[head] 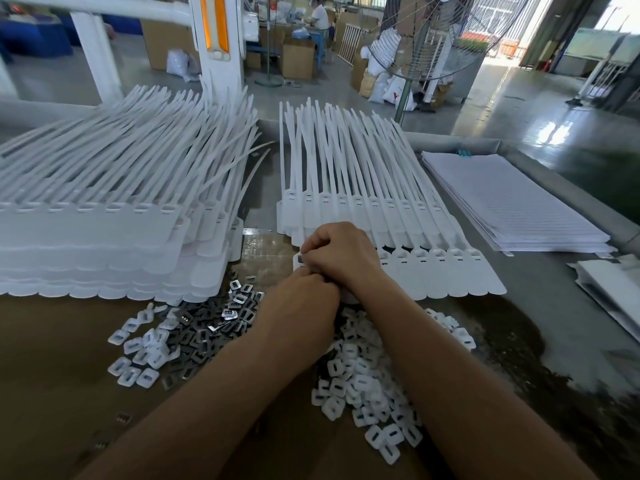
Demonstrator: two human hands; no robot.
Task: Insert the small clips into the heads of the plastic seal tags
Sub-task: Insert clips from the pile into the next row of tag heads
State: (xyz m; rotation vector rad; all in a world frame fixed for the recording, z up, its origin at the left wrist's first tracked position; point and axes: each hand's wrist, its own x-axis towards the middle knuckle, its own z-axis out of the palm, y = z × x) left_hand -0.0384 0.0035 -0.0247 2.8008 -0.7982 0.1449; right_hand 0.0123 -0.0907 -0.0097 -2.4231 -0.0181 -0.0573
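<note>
A strip of white plastic seal tags lies in front of me, its heads in a row and its tails pointing away. My right hand is curled over the strip's left end, fingertips pinching at a tag head. My left hand sits just below it with fingers curled under, what it holds hidden. A pile of small metal clips lies to the left of my left wrist. White plastic caps are heaped between and under my forearms.
A tall stack of tag strips fills the left. More strips lie behind the working one. A stack of white lined sheets sits on the right. A standing fan and a seated person are beyond the table.
</note>
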